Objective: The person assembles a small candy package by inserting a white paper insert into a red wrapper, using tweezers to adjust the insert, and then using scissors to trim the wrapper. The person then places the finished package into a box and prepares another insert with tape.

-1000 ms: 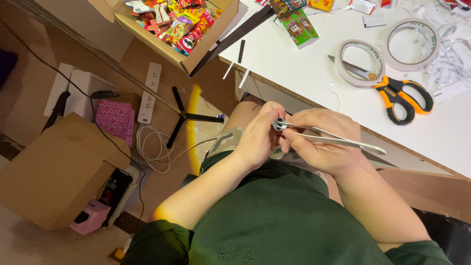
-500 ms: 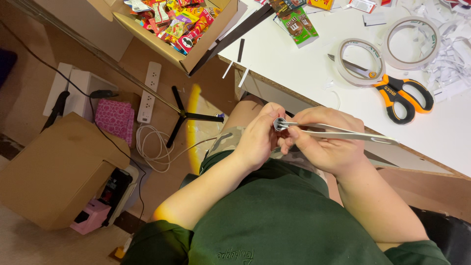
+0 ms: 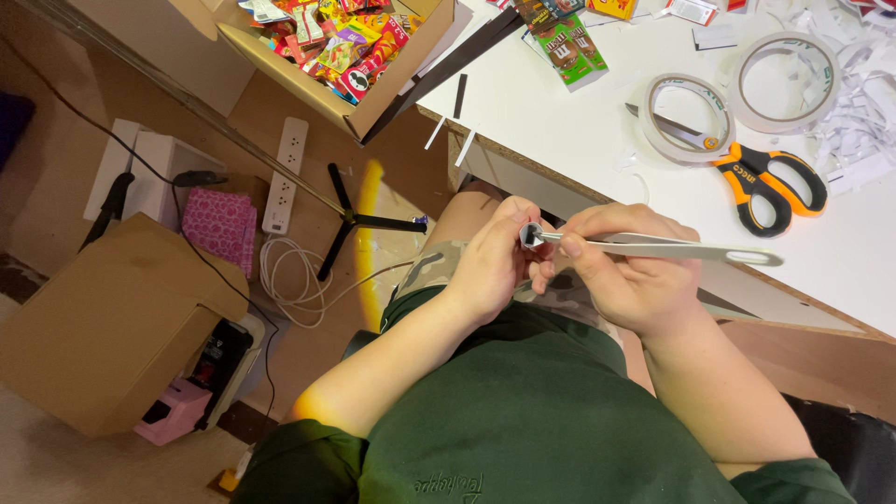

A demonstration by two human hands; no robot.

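Over my lap, my left hand (image 3: 499, 261) pinches a small dark and white piece (image 3: 532, 233) between its fingertips. My right hand (image 3: 630, 275) grips a long metal pair of tweezers (image 3: 672, 249), whose tips touch that small piece. The tweezers' far end points right, below the table edge. Both hands are close together, just in front of the white table (image 3: 597, 131).
On the table lie orange-handled scissors (image 3: 770, 177), two tape rolls (image 3: 689, 117) (image 3: 786, 79), snack packets (image 3: 569, 47) and paper scraps (image 3: 859, 131). A cardboard box of colourful packets (image 3: 341, 56) is at upper left. On the floor are a brown box (image 3: 112, 327), a power strip (image 3: 285, 173), cables and a tripod base (image 3: 359, 219).
The hands stay together over my lap; the tweezers have shifted only slightly against the small piece.
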